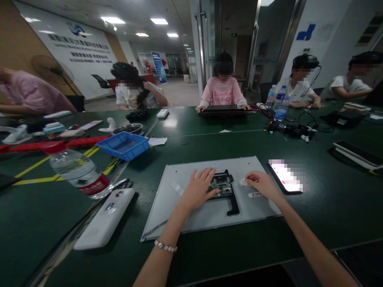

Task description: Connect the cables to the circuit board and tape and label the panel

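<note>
A pale flat panel lies on the green table, bearing a green circuit board in a black bracket. My left hand, a beaded bracelet on its wrist, rests over the board's left side with its fingers spread. To the right of the board, my right hand has its fingers pinched on a small whitish piece, perhaps tape. Just below that hand, a barcode label is stuck to the panel. A clear strip shows at the panel's left.
A lit phone lies right of the panel. Leftward are a white power bank, a tilted water bottle and a blue tray. Several people sit across the table, with bottles and black cables at the back right.
</note>
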A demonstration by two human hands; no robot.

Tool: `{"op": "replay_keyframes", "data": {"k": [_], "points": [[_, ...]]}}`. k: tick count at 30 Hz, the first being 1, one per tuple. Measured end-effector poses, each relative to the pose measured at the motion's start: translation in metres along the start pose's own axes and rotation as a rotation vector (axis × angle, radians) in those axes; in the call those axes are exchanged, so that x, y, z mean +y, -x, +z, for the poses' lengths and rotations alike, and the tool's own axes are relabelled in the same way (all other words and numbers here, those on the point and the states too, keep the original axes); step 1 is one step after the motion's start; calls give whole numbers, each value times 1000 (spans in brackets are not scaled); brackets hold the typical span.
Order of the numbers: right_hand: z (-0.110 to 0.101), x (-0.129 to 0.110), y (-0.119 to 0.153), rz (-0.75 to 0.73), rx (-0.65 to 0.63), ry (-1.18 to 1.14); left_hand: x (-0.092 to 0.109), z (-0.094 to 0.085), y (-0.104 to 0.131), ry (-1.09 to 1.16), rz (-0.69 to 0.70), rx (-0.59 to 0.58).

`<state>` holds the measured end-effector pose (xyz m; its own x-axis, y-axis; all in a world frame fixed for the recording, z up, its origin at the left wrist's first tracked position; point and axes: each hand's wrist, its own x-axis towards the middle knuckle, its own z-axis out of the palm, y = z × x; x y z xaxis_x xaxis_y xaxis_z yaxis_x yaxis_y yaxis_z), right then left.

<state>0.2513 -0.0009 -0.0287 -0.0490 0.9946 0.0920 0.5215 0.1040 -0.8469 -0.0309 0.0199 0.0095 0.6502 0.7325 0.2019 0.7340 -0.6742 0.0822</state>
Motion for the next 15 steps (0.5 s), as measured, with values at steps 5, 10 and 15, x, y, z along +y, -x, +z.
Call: {"op": "replay_keyframes", "data": {"k": [5, 10, 15], "points": [[12, -3, -1, 39, -96, -207, 18, 3, -4, -1, 104, -20], [25, -6, 0, 61, -132, -271, 34, 5, -5, -4, 170, -14], [35, -4, 0, 63, -90, -233, 41, 7, -3, 10, 223, -16]]}}
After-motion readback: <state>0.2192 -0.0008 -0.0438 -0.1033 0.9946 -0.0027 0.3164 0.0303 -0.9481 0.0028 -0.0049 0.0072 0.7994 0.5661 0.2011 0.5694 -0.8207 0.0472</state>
